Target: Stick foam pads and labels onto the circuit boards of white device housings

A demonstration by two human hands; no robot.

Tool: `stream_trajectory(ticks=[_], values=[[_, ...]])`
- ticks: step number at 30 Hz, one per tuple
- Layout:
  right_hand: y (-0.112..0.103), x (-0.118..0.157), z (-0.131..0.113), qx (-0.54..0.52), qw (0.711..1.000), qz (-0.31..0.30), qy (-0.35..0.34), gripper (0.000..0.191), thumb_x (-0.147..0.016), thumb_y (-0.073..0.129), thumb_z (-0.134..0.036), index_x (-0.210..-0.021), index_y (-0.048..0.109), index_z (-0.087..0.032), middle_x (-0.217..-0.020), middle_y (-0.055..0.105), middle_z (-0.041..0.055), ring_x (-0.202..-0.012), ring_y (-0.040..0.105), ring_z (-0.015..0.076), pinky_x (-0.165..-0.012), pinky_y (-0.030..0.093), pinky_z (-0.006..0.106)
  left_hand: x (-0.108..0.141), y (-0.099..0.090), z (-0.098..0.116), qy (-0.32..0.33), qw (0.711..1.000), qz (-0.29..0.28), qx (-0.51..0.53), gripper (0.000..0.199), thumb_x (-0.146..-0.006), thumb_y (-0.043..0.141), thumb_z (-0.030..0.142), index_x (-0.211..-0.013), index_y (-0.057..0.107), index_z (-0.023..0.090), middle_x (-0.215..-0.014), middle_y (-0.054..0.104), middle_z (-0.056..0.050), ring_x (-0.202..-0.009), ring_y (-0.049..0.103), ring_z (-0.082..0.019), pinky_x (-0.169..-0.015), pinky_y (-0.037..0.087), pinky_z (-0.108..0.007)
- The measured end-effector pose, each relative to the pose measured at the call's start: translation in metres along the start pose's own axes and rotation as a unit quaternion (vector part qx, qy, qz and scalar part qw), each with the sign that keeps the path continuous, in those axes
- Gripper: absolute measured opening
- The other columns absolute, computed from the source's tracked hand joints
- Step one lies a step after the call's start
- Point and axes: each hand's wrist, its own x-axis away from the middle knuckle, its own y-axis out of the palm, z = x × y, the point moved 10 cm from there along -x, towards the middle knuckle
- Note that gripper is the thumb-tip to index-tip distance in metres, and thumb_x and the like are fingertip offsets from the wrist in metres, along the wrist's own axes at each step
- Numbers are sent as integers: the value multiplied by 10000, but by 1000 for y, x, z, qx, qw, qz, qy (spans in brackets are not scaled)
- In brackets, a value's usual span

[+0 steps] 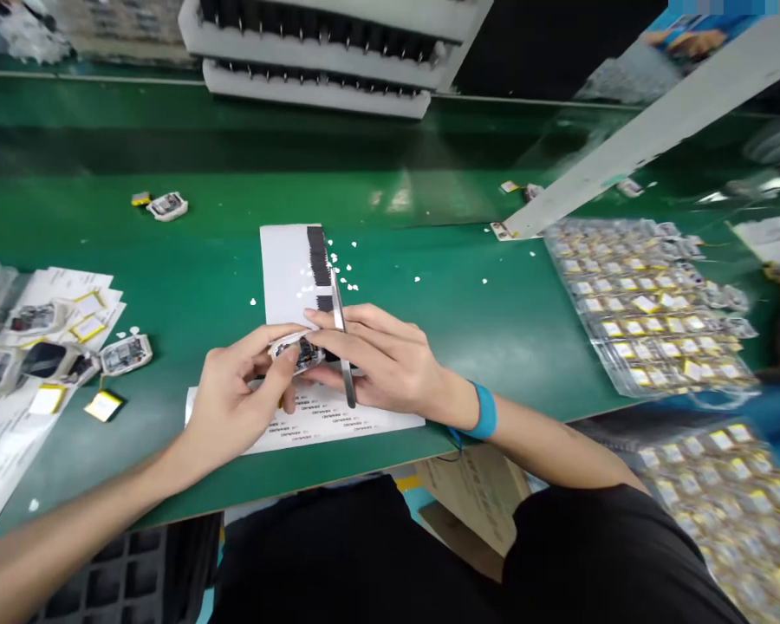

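Circuit module (302, 354) pinched in left hand (240, 390), just under right hand (380, 355).

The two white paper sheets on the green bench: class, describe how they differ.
The upper white paper sheet runs lengthwise away from the person and carries a black strip along its right edge; the lower white printed sheet lies crosswise and shows rows of small black text. Both lie flat on the green workbench.
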Motion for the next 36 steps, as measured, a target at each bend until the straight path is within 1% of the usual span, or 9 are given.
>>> stream_trajectory(ticks=[8,12,15,20,24,26,28,32,36], values=[[3,4,-2,-3,999,-12,-29,310,-947,797,-349,-1119,718,-103,-1142,825,121,-989,762,222,-859,701,334,1,2,1,6,1000,-6,-16,225,-1021,599,263,-1128,752,137,-521,646,56,-418,605,-84,-485,498,-164],[4,2,20,-114,989,-46,87,338,-984,740,-452,-1169,711,-170,-1178,822,67,-934,780,157,-842,690,308,0,0,4,-1,1000,2,-7,186,-997,614,228,-1096,752,151,-551,672,54,-412,613,-87,-457,493,-170],[5,4,32,-154,973,-53,162,256,-997,743,-377,-1133,726,-161,-1133,830,63,-898,791,141,-817,672,284,-5,-5,2,-14,999,18,24,133,-972,645,213,-1049,746,172,-576,694,48,-433,648,-107,-479,535,-189],[10,6,35,-163,966,-52,192,143,-1008,720,-242,-1097,723,-130,-1075,830,71,-957,791,151,-832,641,270,-4,-8,-4,-20,1000,22,-8,179,-1005,659,291,-1135,754,215,-564,694,39,-479,693,-149,-463,534,-226],[15,7,40,-182,955,-76,221,162,-1027,701,-285,-1002,705,-126,-865,786,7,-741,732,90,-664,565,200,1,-8,1,9,998,25,-62,210,-1046,628,311,-1202,756,254,-568,689,49,-569,737,-155,-562,582,-238],[14,6,39,-168,960,-76,209,168,-1050,666,-278,-969,699,-135,-821,766,-11,-699,703,74,-638,545,191,1,-5,2,8,998,15,-57,194,-1029,653,294,-1181,762,242,-572,696,49,-568,743,-157,-570,587,-237],[8,5,35,-125,974,-56,178,148,-1062,642,-260,-991,706,-147,-844,778,-7,-752,721,88,-676,565,205,-1,0,0,-11,1000,-10,-27,168,-1001,680,271,-1136,759,211,-543,684,47,-551,746,-171,-552,587,-238],[-1,8,25,-25,993,-15,118,114,-1069,630,-265,-1083,724,-201,-815,763,-31,-706,690,95,-663,574,233,-3,8,-1,-47,996,-52,50,133,-970,685,260,-1067,716,175,-520,676,31,-459,710,-194,-435,530,-254],[2,12,18,-10,997,-17,80,185,-1063,582,-146,-1210,678,-205,-759,707,-55,-691,652,95,-702,587,233,-3,9,1,-63,994,-61,67,135,-961,677,251,-1066,717,176,-501,654,46,-446,704,-201,-410,511,-260]])
